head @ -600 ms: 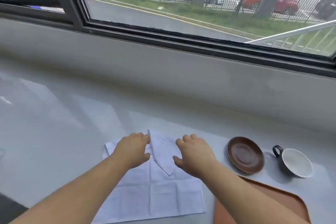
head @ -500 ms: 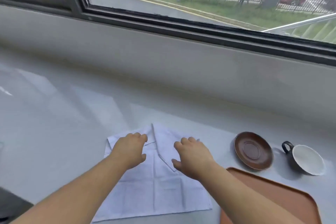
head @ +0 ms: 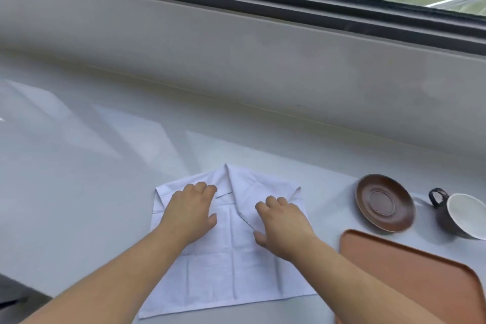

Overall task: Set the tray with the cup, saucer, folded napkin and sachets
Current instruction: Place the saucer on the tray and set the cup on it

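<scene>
1. Pressing flat on the white napkin (head: 231,252), my left hand (head: 190,212) and right hand (head: 282,229) lie palm-down with fingers spread, gripping nothing; both far corners are turned in to a point, so the fold looks half done.
2. My napkin lies on the counter (head: 92,166) near its front edge, just left of the tray (head: 410,279).
3. Saucer (head: 385,202) and cup (head: 462,214) wait on the counter beyond the tray's far edge, not yet loaded.
4. Sachets are nowhere in view; the visible part of the tray is bare.

one napkin (head: 231,265), one saucer (head: 385,202), one cup (head: 459,214), one tray (head: 410,279), two hands (head: 190,214)
</scene>
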The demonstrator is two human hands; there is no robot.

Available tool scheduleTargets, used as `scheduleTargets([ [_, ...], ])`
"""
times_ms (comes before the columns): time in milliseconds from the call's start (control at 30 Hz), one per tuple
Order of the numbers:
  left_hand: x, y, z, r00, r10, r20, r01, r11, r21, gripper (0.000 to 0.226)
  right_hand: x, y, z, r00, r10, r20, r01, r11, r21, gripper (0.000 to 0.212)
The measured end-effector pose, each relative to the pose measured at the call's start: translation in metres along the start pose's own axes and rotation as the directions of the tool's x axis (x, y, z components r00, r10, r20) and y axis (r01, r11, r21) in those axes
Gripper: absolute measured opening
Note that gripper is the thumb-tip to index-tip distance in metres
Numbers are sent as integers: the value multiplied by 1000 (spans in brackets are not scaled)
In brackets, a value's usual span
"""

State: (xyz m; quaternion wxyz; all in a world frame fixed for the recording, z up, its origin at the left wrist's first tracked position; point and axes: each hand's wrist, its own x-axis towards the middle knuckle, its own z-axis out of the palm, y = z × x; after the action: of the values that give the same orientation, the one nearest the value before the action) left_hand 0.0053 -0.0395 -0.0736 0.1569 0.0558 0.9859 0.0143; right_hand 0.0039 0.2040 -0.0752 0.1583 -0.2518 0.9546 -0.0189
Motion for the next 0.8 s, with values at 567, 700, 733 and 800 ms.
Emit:
scheduleTargets([
  [567,81,327,-35,971,225,81,-186,923,-336,70,-189,251,-2,721,693,-26,-581,624,523,65],
  [700,105,355,-15,984,8,176,112,744,-659,87,-172,273,17,663,725,189,-556,307,772,82],
  [733,112,359,-11,980,-29,197,161,698,-698,87,-165,276,19,661,717,221,-543,255,800,79],
  [800,122,365,-5,973,-74,220,214,654,-726,82,-153,282,20,663,711,235,-517,208,830,59],
])
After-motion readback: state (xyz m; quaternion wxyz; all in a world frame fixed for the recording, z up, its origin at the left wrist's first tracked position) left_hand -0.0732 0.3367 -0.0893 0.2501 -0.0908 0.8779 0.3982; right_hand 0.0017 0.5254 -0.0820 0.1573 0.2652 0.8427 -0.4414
